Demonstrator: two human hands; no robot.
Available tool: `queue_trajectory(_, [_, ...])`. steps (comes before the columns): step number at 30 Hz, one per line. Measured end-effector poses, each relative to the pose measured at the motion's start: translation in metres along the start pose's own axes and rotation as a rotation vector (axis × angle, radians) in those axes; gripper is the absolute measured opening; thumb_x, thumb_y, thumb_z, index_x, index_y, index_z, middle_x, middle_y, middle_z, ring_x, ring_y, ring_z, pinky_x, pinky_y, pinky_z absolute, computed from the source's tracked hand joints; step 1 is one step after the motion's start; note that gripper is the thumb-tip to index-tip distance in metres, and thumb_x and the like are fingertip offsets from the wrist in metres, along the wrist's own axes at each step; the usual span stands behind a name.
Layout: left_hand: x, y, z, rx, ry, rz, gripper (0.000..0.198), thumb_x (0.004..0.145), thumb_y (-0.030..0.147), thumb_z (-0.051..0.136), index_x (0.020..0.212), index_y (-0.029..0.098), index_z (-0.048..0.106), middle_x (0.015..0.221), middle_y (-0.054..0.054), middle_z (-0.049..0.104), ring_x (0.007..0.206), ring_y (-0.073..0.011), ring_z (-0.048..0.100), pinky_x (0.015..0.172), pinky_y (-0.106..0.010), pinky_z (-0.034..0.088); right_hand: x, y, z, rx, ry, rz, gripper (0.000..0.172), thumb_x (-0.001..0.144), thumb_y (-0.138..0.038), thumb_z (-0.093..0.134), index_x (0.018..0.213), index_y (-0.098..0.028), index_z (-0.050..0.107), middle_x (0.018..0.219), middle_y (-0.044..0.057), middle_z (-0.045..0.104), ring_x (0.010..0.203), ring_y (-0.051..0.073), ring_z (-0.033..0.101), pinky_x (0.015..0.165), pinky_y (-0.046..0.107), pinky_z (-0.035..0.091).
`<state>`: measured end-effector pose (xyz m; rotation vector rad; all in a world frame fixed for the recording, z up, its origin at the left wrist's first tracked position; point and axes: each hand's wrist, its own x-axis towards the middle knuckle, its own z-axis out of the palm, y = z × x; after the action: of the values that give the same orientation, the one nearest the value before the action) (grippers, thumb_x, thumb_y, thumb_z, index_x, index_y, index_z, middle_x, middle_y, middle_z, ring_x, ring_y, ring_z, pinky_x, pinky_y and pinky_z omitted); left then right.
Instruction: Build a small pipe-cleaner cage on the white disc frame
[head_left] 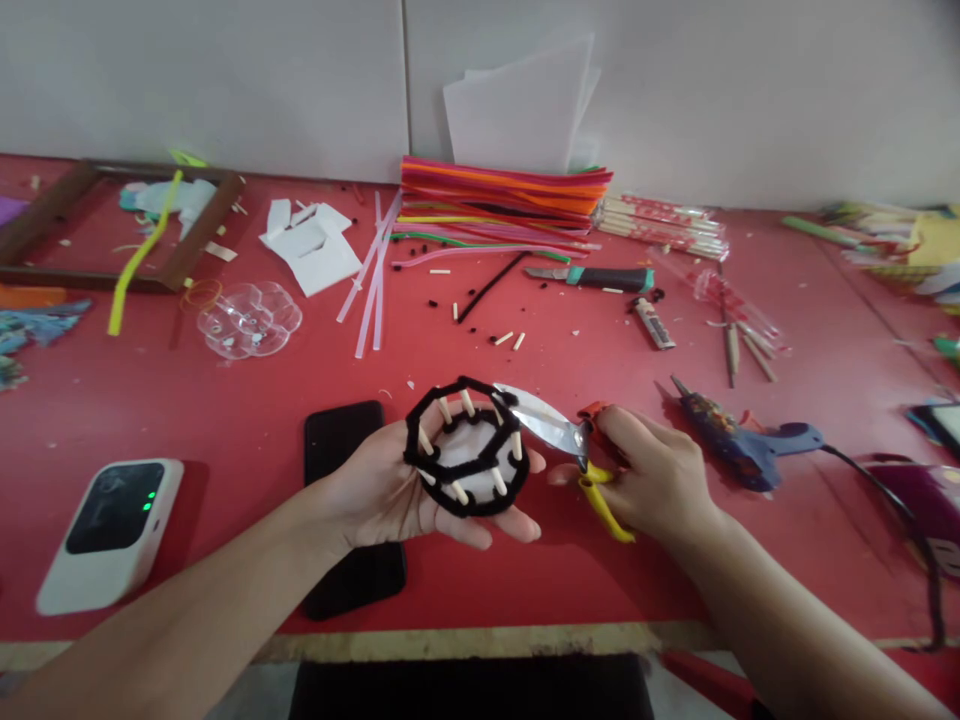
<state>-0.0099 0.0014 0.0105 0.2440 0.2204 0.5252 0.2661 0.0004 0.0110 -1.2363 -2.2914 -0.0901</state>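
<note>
My left hand [386, 490] supports a small round basket-like craft [459, 467] from below and behind, the thumb side curled along its left. Two black fuzzy rings, which look like pipe cleaner, are joined by several short pale sticks around a whitish base. In my right hand [664, 475] is a pair of scissors [547, 420] with yellow and orange handles. The blades point left and reach the upper ring's right side, by a black end there; whether they have that end between them I cannot tell. A black phone [352, 585] lies partly under my left wrist.
A glue gun [739, 445] with a cable lies right of my right hand. Behind are a utility knife [611, 278], a glue tube [654, 323], a pipe cleaner bundle [502, 195] and a clear flower-shaped palette [251, 320]. A white device [112, 535] sits at left.
</note>
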Motion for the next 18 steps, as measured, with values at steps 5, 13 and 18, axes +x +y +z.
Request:
queue_trajectory(5, [-0.0006,0.0043,0.0046,-0.04,0.007,-0.036,0.033,0.101,0.031,0.066,0.131,0.018,0.07,0.122,-0.018,0.079,0.097,-0.0343,0.082,0.072,-0.029,0.069,-0.0003,-0.0012,-0.0019,0.043,-0.026,0.053,0.047,0.096,-0.054,0.063,0.068,-0.026,0.038,0.054,-0.004,0.041,0.047,0.012,0.037,0.047,0.028,0.028])
queue_trajectory(13, [0.0005,0.0016,0.0022,-0.016,-0.016,-0.003,0.036,0.102,0.035,0.065,0.132,0.015,0.071,0.127,-0.02,0.077,0.096,-0.0339,0.082,0.071,-0.029,0.068,-0.0005,-0.0032,-0.0022,0.053,-0.018,0.012,0.051,0.1,-0.056,0.061,0.067,-0.026,0.036,0.055,-0.005,0.041,0.046,0.01,0.034,0.046,0.027,0.028])
queue_trajectory(18, [0.001,0.0023,0.0038,0.002,-0.026,-0.001,0.036,0.103,0.04,0.065,0.12,0.013,0.079,0.129,-0.018,0.078,0.097,-0.0299,0.083,0.075,-0.027,0.068,-0.0013,-0.004,-0.0015,0.053,-0.007,0.03,0.05,0.099,-0.053,0.063,0.067,-0.027,0.036,0.054,-0.005,0.041,0.046,0.01,0.035,0.046,0.027,0.028])
